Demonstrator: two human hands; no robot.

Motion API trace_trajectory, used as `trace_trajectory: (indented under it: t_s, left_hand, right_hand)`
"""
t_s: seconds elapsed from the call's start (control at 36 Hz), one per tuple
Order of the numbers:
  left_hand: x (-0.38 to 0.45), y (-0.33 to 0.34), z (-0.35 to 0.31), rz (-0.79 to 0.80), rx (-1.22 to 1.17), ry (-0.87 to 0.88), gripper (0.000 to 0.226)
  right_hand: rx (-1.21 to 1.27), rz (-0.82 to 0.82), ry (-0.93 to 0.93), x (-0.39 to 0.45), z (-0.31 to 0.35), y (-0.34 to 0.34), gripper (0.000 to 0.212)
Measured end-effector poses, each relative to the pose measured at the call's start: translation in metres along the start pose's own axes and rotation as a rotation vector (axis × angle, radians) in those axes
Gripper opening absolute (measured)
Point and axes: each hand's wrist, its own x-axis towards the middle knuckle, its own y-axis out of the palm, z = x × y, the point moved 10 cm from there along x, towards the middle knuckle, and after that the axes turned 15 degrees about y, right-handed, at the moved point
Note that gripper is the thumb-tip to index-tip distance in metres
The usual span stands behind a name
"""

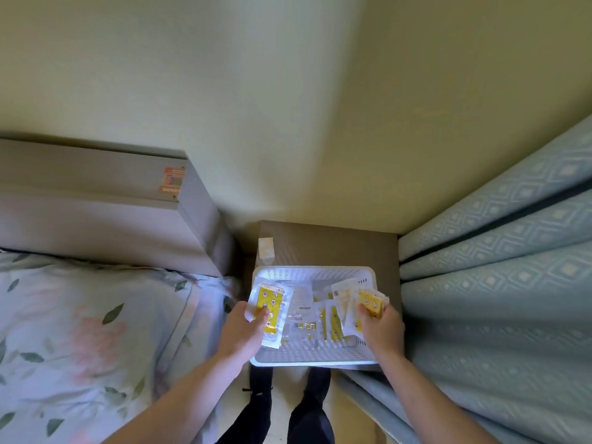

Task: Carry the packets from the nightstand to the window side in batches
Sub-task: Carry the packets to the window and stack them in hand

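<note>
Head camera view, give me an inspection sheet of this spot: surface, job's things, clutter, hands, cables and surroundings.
Surface: brown nightstand in the corner, mostly covered by a white perforated basket.
Job's things: yellow-and-clear packets lie loose in the basket; some are already in the hands.
Clutter: a small pale box at the nightstand's back left corner.
Hands: left hand grips a yellow packet over the basket's left side; right hand holds a bunch of packets over its right side.
Cables: nothing seen.
Surroundings: bed with floral bedding and grey headboard on the left, light blue patterned curtain on the right, plain wall behind.
</note>
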Motion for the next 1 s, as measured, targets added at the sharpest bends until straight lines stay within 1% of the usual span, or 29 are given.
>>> trace_trajectory:
  t_s: [0.11, 0.22, 0.25, 0.33, 0.42, 0.47, 0.53, 0.64, 0.75, 0.81, 0.89, 1.0]
  left_hand:
    - [0.002, 0.013, -0.011, -0.010, -0.016, -0.037, 0.026]
    - [0.013, 0.036, -0.013, -0.013, -0.080, -0.092, 0.038]
    - [0.016, 0.040, -0.013, 0.004, -0.058, -0.098, 0.041]
    - [0.020, 0.050, 0.002, 0.066, 0.007, -0.189, 0.047]
    - [0.023, 0.058, 0.019, 0.155, 0.122, -0.228, 0.056]
    - [0.023, 0.059, 0.019, 0.185, 0.169, -0.224, 0.052]
    - [0.022, 0.059, 0.011, 0.207, 0.212, -0.197, 0.048]
    - [0.024, 0.057, -0.008, 0.253, 0.212, -0.100, 0.057]
    - [0.027, 0.040, -0.017, 0.230, 0.198, 0.025, 0.043]
    - [0.027, 0.032, -0.020, 0.227, 0.236, 0.102, 0.037]
    - [0.024, 0.025, -0.022, 0.230, 0.276, 0.197, 0.032]
    - [0.019, 0.023, -0.020, 0.223, 0.234, 0.265, 0.027]
  right_hand:
    - [0.018, -0.035, -0.030, -0.007, -0.003, -0.020, 0.011]
    - [0.039, -0.033, -0.035, -0.013, -0.011, -0.026, 0.015]
    - [0.041, -0.026, -0.029, -0.014, -0.014, -0.026, 0.016]
    - [0.051, 0.005, 0.003, -0.011, -0.027, -0.022, 0.021]
    - [0.069, 0.053, 0.036, -0.010, -0.034, -0.017, 0.019]
    - [0.067, 0.070, 0.045, -0.008, -0.035, -0.013, 0.017]
    - [0.072, 0.093, 0.051, -0.007, -0.034, -0.008, 0.017]
    - [0.119, 0.117, 0.080, -0.003, -0.025, 0.000, 0.015]
    - [0.095, 0.146, 0.111, 0.001, -0.013, 0.012, 0.009]
    - [0.023, 0.151, 0.137, 0.007, -0.014, 0.020, 0.008]
    - [-0.128, 0.125, 0.169, 0.014, -0.022, 0.027, 0.018]
    - [-0.212, 0.112, 0.141, 0.014, -0.020, 0.031, 0.021]
